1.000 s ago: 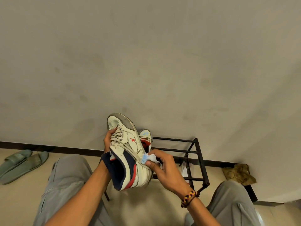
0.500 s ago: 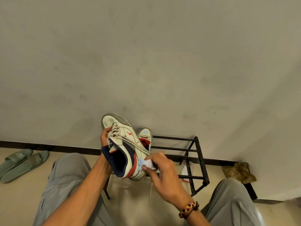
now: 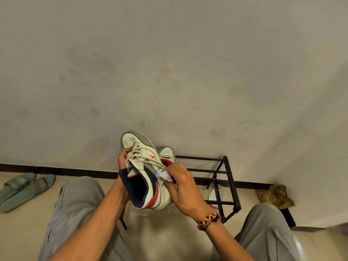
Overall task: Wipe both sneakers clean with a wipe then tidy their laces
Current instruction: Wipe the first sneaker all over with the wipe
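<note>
- Plain grey wall filled the background, above a pale floor.
- One sneaker was held up between the knees, toe toward the wall, heel toward the person.
- Left hand gripped its laced side; right hand pinched a wipe against the other side.
- Second sneaker sat behind on a black rack.
- Green slippers lay far left.

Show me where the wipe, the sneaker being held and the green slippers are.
wipe [image 3: 164,175], head view, on its crumpled white middle.
held sneaker [image 3: 145,153], head view, on its white side panel.
green slippers [image 3: 28,189], head view, on the nearer slipper's strap.
</note>
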